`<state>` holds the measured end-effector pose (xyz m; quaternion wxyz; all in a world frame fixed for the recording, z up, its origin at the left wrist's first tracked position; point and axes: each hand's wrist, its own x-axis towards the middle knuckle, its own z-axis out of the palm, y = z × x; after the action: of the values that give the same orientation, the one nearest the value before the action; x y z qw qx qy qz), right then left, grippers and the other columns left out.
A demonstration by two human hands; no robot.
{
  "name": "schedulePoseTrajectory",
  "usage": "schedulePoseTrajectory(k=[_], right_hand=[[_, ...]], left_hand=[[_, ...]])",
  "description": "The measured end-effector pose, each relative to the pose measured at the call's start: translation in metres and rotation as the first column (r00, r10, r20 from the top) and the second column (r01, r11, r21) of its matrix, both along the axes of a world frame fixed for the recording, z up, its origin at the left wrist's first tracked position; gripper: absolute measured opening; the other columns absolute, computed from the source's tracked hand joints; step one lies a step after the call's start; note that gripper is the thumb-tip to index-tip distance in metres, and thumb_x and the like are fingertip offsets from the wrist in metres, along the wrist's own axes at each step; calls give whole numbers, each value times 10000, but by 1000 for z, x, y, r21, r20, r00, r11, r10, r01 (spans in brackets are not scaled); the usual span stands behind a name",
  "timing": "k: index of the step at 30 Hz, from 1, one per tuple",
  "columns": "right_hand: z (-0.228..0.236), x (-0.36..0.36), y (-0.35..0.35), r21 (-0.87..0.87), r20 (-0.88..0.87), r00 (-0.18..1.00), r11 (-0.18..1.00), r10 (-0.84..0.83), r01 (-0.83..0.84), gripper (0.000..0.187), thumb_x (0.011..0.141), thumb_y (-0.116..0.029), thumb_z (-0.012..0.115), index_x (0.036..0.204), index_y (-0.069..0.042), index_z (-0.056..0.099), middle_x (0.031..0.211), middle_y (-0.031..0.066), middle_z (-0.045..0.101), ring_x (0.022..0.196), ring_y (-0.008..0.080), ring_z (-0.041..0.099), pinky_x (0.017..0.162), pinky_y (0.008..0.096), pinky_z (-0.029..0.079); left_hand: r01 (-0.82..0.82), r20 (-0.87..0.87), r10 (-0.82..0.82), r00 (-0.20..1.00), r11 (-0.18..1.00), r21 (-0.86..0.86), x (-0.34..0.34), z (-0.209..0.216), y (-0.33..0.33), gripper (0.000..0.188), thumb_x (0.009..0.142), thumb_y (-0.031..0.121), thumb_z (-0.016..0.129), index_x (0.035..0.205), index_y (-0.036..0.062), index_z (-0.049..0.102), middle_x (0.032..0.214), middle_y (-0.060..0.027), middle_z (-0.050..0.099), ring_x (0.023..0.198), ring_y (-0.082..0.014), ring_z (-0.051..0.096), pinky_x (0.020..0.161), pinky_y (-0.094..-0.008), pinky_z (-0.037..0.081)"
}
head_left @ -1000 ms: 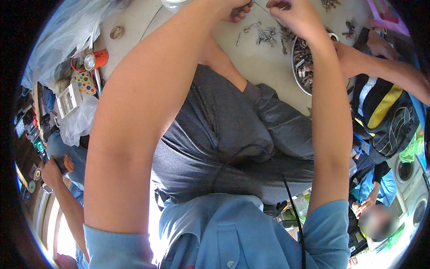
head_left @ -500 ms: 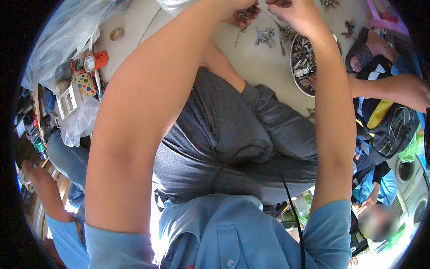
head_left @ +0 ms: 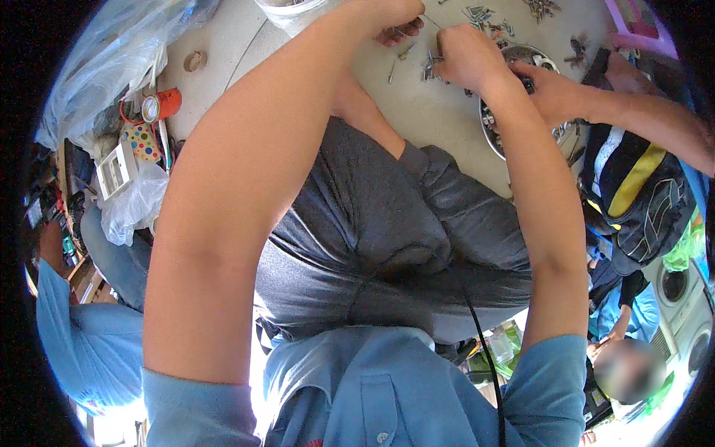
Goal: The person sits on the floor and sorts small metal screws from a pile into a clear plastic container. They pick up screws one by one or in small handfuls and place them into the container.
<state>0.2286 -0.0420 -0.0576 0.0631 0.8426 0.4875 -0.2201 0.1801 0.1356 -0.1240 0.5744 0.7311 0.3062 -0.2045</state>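
At the top of the head view my left hand (head_left: 399,21) is curled, its fingers closed around small metal pieces that look like screws; the hand partly hides them. My right hand (head_left: 468,56) is lowered to the floor with bent fingers, at a small pile of screws (head_left: 428,68). Its fingertips are mostly hidden, so what they pinch I cannot make out. Beside that wrist stands a round metal bowl (head_left: 491,141) of mixed hardware, partly covered by my right forearm. Another person's hand (head_left: 551,93) reaches into the bowl from the right.
Sorted screw piles (head_left: 488,21) lie on the pale floor (head_left: 454,119). A white bucket (head_left: 294,15) stands behind my left forearm. Left are a tape roll (head_left: 195,61), an orange can (head_left: 162,104) and plastic sheeting (head_left: 112,67); a pink stool (head_left: 644,33) is far right.
My right hand has come down and nearer, away from my left hand, to the screw pile. The other person's hand has moved further over the bowl. My left hand has shifted slightly.
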Motion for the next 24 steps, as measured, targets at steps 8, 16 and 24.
schedulePoseTrajectory(k=[8,16,24], right_hand=[[42,20,-1,340,-299,945,910,-134,237,307,781,-227,790,994,-8,752,875,189,740,801,276,727,775,369,567],[78,16,3,453,-388,832,704,-396,546,219,845,-163,732,978,9,758,875,249,730,785,315,728,729,399,560],[2,-4,-19,181,-6,999,982,-48,48,252,824,-196,742,1048,-87,778,1023,157,761,955,354,729,906,430,571]], left_hand=[[166,-37,-167,985,986,-31,22,2,-8,393,993,342,567,957,-12,734,806,-151,722,626,-280,673,566,-457,557],[-35,-8,34,999,941,-336,40,-3,15,322,1009,333,534,978,51,686,725,-68,624,590,-206,548,534,-408,468],[-207,98,344,934,745,-634,36,50,-16,266,988,274,493,833,98,617,682,-50,559,612,-219,524,627,-390,464]])
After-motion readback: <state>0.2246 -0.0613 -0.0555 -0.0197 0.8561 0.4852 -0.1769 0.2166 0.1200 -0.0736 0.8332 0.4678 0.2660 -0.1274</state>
